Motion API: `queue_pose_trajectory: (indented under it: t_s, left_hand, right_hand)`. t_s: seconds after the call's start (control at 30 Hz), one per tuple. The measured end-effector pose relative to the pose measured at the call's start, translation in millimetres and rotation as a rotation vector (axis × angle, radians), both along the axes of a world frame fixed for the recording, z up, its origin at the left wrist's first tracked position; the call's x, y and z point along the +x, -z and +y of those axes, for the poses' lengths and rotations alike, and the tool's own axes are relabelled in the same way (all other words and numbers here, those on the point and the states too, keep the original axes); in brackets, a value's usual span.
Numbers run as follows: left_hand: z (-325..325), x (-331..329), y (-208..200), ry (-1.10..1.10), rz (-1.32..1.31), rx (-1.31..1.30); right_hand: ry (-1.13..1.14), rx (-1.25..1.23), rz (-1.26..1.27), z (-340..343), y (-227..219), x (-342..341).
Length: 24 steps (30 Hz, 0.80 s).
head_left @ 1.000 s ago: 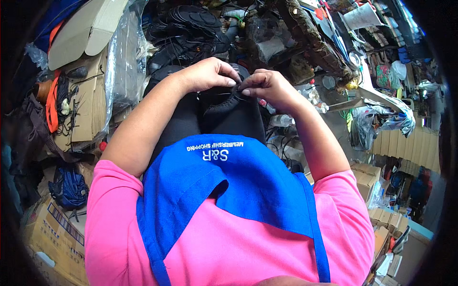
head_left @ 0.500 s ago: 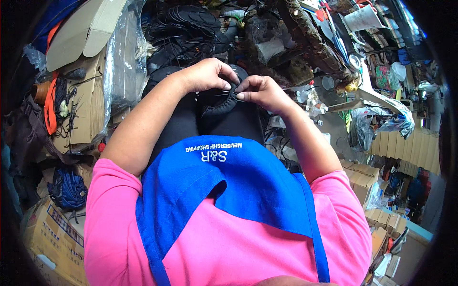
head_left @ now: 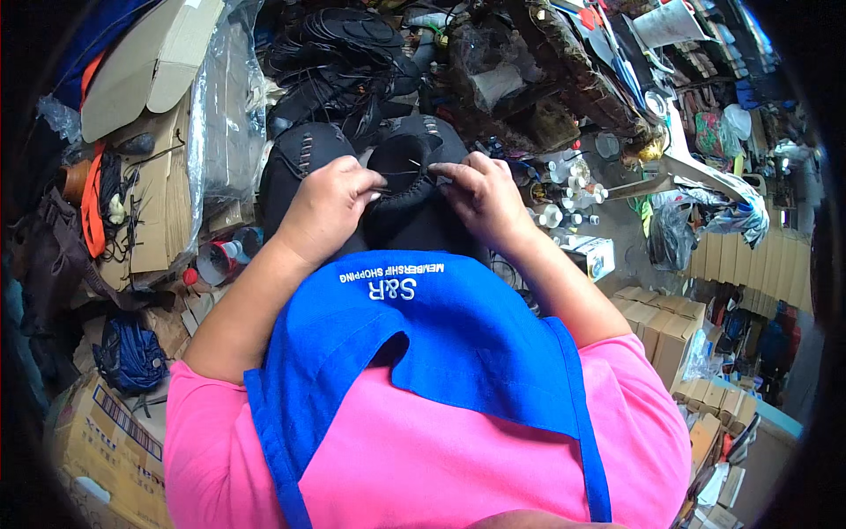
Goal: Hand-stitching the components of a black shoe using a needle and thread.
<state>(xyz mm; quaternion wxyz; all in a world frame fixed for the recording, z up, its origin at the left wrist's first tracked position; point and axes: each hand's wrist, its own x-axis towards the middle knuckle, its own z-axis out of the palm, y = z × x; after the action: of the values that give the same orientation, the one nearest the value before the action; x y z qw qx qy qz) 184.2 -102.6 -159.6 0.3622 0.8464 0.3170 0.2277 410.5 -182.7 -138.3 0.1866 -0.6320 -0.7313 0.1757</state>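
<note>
A black piece (head_left: 407,198) with a rounded opening and a stitched, gathered rim rests on my lap between my dark-trousered legs. It resembles a shoe upper, but its kind is not certain. On its left side, my left hand (head_left: 330,207) is closed in a pinch, with a thin dark thread (head_left: 397,173) at its fingertips. Opposite, my right hand (head_left: 483,196) pinches at the right rim, where the thread seems to end; the fingertips partly hide what is there. A short pale sliver, perhaps a needle, shows over the opening.
A heap of black cut pieces and cords (head_left: 344,62) lies beyond my knees. Flattened cardboard (head_left: 159,194) and plastic-wrapped sheets stand at the left. Small bottles (head_left: 564,198) crowd the right, near a rough wooden block (head_left: 582,62) and stacked brown boxes (head_left: 656,322).
My hands have moved apart from one spot on the rim. The left came back toward me and to the left; the right moved slightly nearer. The black piece's opening now shows more.
</note>
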Motion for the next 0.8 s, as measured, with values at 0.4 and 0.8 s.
queue_pose_trajectory:
  t_s: [0.4,0.8]
  left_hand:
    - [-3.8,3.0,4.9,0.021,0.034,0.049]
    - [19.1,22.0,19.0,-0.058,-0.139,0.033]
  right_hand:
    - [0.032,0.036,-0.050,-8.7,6.9,-2.2]
    - [0.023,-0.446,0.454,27.0,3.1,34.3]
